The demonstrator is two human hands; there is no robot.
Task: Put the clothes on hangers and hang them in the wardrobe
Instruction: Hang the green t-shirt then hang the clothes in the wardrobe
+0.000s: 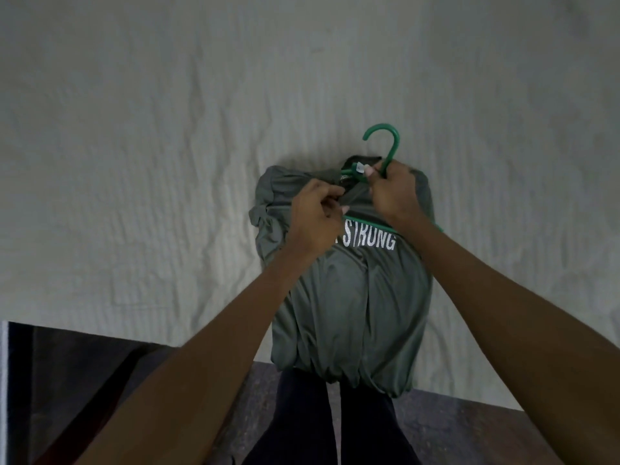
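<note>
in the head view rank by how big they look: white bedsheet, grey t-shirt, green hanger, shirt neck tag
1. white bedsheet, fills most of the view
2. grey t-shirt
3. green hanger, partly hidden by the shirt and hands
4. neck tag, smallest

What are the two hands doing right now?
Left hand: pinching the grey-green printed T-shirt near its collar.
Right hand: gripping the green plastic hanger below its hook.

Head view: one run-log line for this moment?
stage: fitting hanger | left hand: pinches grey shirt collar | right hand: grips green hanger neck | shirt on bed
</note>
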